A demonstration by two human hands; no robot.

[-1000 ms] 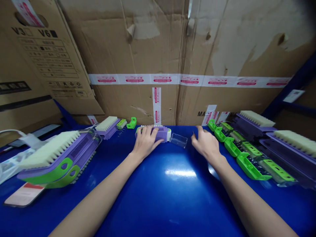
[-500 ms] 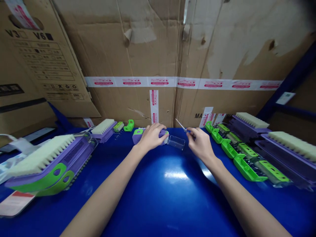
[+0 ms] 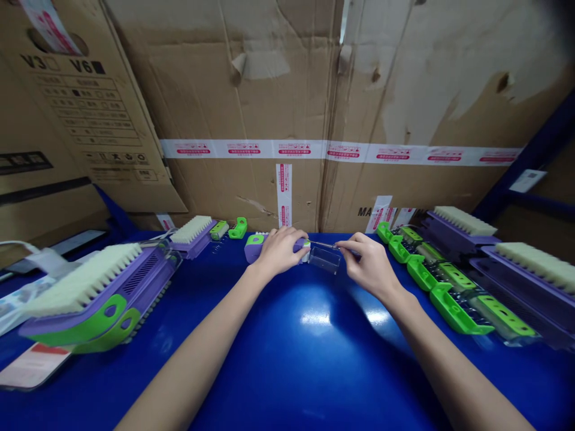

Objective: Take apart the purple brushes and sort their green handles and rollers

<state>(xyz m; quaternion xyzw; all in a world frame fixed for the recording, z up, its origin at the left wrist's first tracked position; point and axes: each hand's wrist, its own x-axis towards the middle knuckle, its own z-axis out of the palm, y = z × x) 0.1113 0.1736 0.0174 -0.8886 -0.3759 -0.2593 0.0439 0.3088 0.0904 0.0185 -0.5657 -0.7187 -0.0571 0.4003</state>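
Observation:
My left hand [image 3: 279, 252] is wrapped over a purple-and-green brush [image 3: 250, 252] lying on the blue table, with its thumb near the white right end. A clear plastic box-shaped part [image 3: 325, 260] extends to the right from that end. Pinched in the fingers of my right hand [image 3: 369, 264] is a thin screwdriver [image 3: 324, 244]. Its shaft runs nearly level above the clear part, the tip pointing left at the brush's green-and-white end. Whether the tip touches anything I cannot tell. My right fingers cover most of the handle.
Purple brushes with cream bristles stand at the left [image 3: 85, 284] and right [image 3: 534, 263]. Green brackets [image 3: 453, 308] and clear parts with green tops [image 3: 503, 314] line the right side. Cardboard [image 3: 233, 185] walls the back. A phone-like slab [image 3: 33, 368] lies at the left.
My right hand has tipped the screwdriver down from a raised slant to nearly level, its tip now at the brush's end. My left hand still holds the brush. The view has shifted slightly.

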